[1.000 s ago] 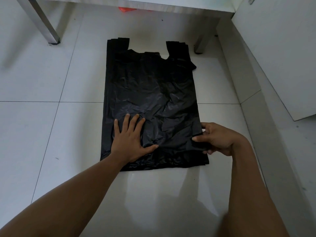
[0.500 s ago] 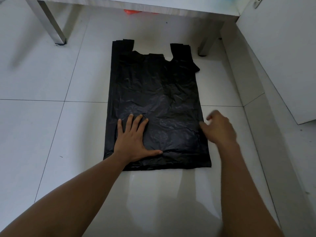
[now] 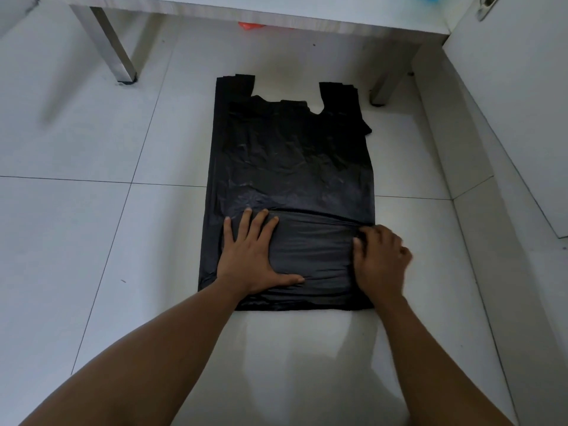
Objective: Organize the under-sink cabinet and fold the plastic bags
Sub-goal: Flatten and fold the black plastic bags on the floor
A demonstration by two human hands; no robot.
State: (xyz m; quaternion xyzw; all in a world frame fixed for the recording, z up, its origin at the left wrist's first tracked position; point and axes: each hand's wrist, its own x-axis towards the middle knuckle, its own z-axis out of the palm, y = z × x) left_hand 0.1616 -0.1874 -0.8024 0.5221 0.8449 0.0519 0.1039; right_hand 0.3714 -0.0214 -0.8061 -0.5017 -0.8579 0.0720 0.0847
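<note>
- A black bag (image 3: 292,167) lies flat on the floor (image 3: 92,226).
- At its 7 o'clock, the left hand (image 3: 249,256) presses it, fingers straight.
- At 5 o'clock, the right hand (image 3: 381,259) curls its fingers round a fold.

A white table (image 3: 276,16) on metal legs (image 3: 112,47) stands on the pale tiled floor (image 3: 76,226), something orange-red (image 3: 250,26) beneath it.

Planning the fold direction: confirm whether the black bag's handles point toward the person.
No, the black bag has its handles at the far end, by the table leg.
</note>
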